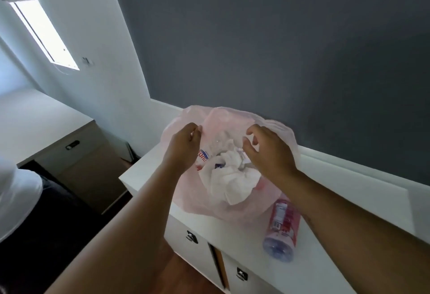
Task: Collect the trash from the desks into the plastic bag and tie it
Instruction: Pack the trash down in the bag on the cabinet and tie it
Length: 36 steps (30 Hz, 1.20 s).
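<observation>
A thin pinkish plastic bag (pixel 197 200) stands open on the white desk (pixel 325 268) against the dark wall. Crumpled white tissues (pixel 235 177) and a wrapper with red and blue print (pixel 203 155) lie inside it. My left hand (pixel 185 146) pinches the bag's left rim and holds it up. My right hand (pixel 267 151) hovers over the bag's right side, fingers spread and loosely curled, holding nothing that I can see. An empty plastic bottle with a red label (pixel 282 228) lies on its side on the desk, just right of the bag, under my right forearm.
The desk has white drawers with metal pulls (pixel 192 238) below its front edge. A second white desk with a brown drawer front (pixel 76 154) stands at the left under a window (pixel 44 30). A white chair back (pixel 18 198) is at the far left.
</observation>
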Available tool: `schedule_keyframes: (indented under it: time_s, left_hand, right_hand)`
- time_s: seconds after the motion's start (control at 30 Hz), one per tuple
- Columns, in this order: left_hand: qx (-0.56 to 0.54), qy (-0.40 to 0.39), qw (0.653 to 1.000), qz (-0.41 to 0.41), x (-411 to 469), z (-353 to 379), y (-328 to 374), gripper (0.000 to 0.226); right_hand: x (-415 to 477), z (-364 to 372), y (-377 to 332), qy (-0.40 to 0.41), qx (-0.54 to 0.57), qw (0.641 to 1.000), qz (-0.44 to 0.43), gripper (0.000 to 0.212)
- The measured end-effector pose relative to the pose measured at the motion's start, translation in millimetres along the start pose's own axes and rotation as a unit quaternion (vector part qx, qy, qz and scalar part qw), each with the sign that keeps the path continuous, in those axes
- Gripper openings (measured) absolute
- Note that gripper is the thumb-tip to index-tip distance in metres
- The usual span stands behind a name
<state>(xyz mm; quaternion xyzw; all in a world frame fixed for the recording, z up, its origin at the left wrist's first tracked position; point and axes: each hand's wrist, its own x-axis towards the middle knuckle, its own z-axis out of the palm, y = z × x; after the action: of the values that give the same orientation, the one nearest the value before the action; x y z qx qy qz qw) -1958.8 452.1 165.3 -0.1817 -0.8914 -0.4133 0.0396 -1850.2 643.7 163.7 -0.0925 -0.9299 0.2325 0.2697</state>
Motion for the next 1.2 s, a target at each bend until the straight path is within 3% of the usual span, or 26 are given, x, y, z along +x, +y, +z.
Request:
schedule_keyframes:
  time_s: [0.13,0.23,0.33,0.47,0.67,1.07,1.2]
  left_hand:
    - [-0.003,-0.040,0.999,0.013,-5,8,0,0.032]
    - [-0.010,-0.050,0.998,0.022,-6,11,1,0.031]
    - [-0.013,-0.056,0.998,0.029,-7,12,1,0.031]
    - [-0.015,-0.061,0.998,0.028,-7,11,2,0.030]
    - [-0.025,-0.075,0.997,0.018,-10,12,-4,0.032]
    - [-0.012,-0.067,0.997,0.032,-17,-4,-6,0.032]
    - [-0.002,-0.065,0.997,0.036,-16,-8,-10,0.032]
  right_hand:
    - [-16,-19,22,0.109,-0.063,0.991,0.049,0.023]
    - [-36,-26,41,0.128,-0.105,0.979,0.116,0.027]
    - [-56,-25,56,0.071,-0.152,0.966,0.197,0.036]
    - [-80,-15,70,-0.087,-0.179,0.927,0.319,0.049]
    - [-101,6,77,-0.220,-0.128,0.893,0.371,0.074]
    - [-106,22,51,-0.258,0.019,0.878,0.402,0.081]
    - [-102,11,49,-0.171,0.009,0.870,0.463,0.091]
